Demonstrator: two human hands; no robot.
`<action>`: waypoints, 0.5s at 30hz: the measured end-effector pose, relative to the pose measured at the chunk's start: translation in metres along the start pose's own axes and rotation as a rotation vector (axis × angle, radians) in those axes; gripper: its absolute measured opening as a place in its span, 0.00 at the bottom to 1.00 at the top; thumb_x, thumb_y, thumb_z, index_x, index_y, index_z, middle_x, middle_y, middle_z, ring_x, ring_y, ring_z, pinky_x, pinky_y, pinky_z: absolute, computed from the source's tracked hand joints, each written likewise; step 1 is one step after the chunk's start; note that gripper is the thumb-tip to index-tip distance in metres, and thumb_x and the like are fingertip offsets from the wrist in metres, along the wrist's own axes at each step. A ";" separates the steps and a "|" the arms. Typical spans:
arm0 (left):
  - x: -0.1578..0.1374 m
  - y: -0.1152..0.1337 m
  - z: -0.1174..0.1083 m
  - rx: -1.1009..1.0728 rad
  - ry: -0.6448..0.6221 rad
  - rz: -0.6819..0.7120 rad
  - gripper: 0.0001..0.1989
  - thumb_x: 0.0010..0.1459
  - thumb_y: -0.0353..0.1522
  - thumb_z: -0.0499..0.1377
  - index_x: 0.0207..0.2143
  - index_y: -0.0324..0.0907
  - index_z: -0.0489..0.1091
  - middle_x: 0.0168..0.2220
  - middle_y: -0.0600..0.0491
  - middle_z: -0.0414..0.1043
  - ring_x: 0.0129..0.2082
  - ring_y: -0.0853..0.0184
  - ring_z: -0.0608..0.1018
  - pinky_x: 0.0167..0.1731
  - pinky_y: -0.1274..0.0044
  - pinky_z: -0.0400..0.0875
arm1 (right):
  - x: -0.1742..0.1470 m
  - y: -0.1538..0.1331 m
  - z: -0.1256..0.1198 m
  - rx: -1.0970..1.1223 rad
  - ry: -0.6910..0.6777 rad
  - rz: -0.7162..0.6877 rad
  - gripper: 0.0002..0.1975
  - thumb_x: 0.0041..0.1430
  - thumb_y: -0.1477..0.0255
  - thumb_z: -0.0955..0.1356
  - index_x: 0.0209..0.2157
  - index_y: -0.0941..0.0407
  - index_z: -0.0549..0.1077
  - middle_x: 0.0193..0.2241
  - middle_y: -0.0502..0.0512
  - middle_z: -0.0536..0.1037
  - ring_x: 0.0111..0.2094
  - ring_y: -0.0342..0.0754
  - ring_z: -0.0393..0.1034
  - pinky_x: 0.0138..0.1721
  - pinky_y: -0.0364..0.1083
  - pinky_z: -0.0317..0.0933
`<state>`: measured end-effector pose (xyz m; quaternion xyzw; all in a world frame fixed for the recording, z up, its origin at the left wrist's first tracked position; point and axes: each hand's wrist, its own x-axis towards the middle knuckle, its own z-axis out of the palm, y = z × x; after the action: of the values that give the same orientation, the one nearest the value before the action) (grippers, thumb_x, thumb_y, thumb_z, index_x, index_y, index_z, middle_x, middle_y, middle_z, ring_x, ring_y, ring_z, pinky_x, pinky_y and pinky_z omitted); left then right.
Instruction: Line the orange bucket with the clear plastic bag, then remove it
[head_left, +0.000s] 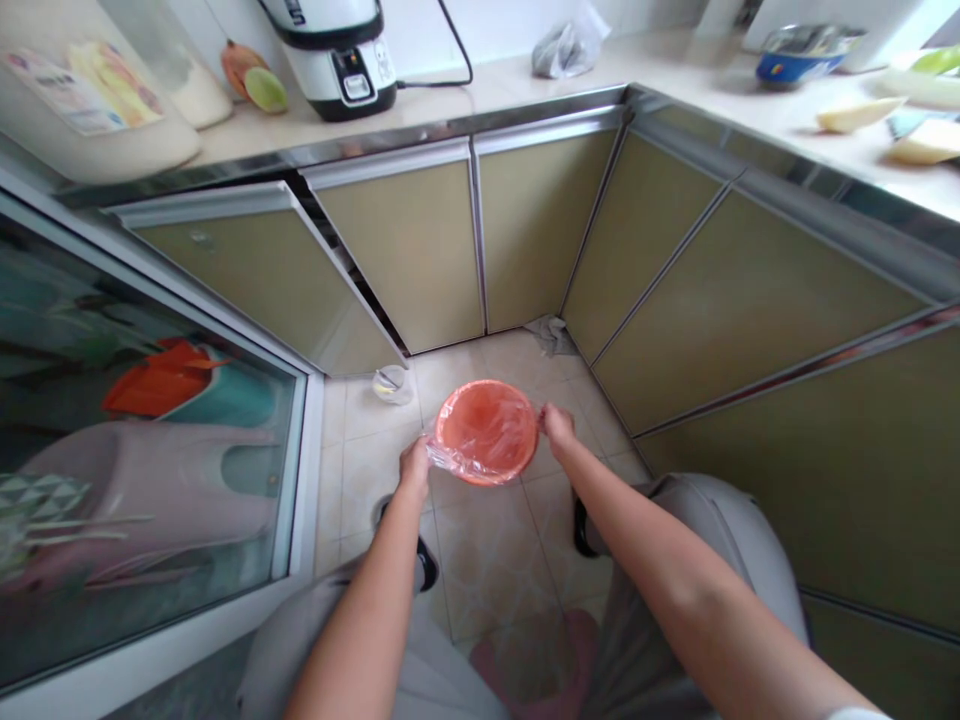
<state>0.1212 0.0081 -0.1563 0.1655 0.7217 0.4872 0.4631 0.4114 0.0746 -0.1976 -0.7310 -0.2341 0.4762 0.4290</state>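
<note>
An orange-red bin with a round mouth stands on the tiles between my feet. Clear plastic film, apparently a bag, lies over its opening and bunches at the left rim. My left hand is closed on the bunched plastic at the bin's left side. On the right of the rim my right hand is closed too, pinching the plastic edge there. The inside of the bin shows orange through the film.
A small clear tub sits on the floor by a cabinet door that stands ajar. A grey cloth lies in the corner. Left is a glass door; the counter above holds a rice cooker and a blue bowl.
</note>
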 end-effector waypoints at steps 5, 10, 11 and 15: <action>-0.007 0.004 0.007 -0.052 -0.085 0.037 0.18 0.42 0.44 0.65 0.29 0.39 0.76 0.28 0.52 0.76 0.31 0.64 0.76 0.35 0.74 0.68 | -0.023 -0.040 0.012 0.224 -0.280 -0.014 0.06 0.52 0.71 0.68 0.23 0.55 0.68 0.17 0.47 0.70 0.19 0.41 0.61 0.21 0.40 0.54; -0.014 0.021 0.005 -0.098 -0.146 0.124 0.22 0.43 0.48 0.67 0.30 0.38 0.78 0.32 0.48 0.79 0.34 0.63 0.78 0.36 0.74 0.68 | -0.031 -0.071 0.011 0.379 -0.392 0.069 0.04 0.55 0.71 0.70 0.31 0.55 0.70 0.22 0.48 0.76 0.19 0.40 0.62 0.21 0.39 0.55; -0.014 0.026 0.005 -0.096 -0.145 0.131 0.22 0.44 0.49 0.67 0.30 0.38 0.78 0.33 0.48 0.80 0.34 0.63 0.78 0.35 0.74 0.67 | -0.032 -0.077 0.009 0.417 -0.410 0.076 0.04 0.56 0.71 0.70 0.32 0.55 0.70 0.23 0.48 0.77 0.19 0.40 0.64 0.22 0.39 0.56; -0.020 0.047 0.006 -0.138 -0.172 0.156 0.24 0.46 0.51 0.67 0.33 0.38 0.80 0.39 0.45 0.82 0.37 0.61 0.79 0.35 0.74 0.66 | -0.037 -0.100 0.000 0.510 -0.487 0.023 0.10 0.56 0.69 0.74 0.36 0.55 0.71 0.30 0.51 0.81 0.22 0.40 0.67 0.24 0.39 0.60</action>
<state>0.1265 0.0194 -0.1061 0.2301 0.6292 0.5541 0.4941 0.4017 0.0995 -0.0945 -0.4677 -0.1950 0.6846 0.5240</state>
